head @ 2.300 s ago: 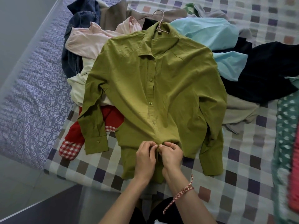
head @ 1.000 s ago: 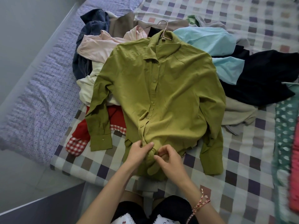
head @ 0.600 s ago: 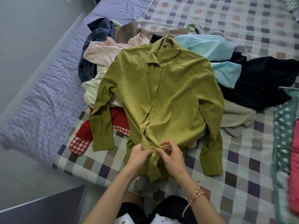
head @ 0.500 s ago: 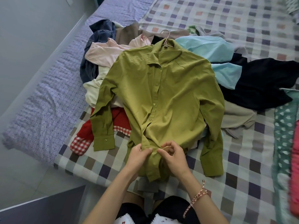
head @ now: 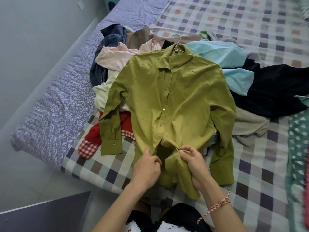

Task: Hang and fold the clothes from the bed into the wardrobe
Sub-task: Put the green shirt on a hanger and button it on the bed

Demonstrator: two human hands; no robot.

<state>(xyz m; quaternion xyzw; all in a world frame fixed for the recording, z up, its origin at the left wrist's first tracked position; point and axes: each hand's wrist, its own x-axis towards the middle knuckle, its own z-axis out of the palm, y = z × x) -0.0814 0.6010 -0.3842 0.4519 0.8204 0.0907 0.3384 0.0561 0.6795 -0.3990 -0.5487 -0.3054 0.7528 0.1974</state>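
shirt: green shirt (head: 175, 101) lies on the clothes pile (head: 117, 59) on the bed (head: 234, 19), hanger (head: 175, 47) at far end, hem toward the person | left hand (head: 147, 166): pinches one front edge | right hand (head: 194, 163): grips the other front edge | judgement: lowest part is open, both hands equally near

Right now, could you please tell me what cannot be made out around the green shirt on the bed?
Head view:
- hanger: only its hook shows; the green shirt covers the rest.
- Any button near the hem: hidden by the left hand and right hand gripping there.
- teal patterned cloth: blurred, cut off by the right edge.
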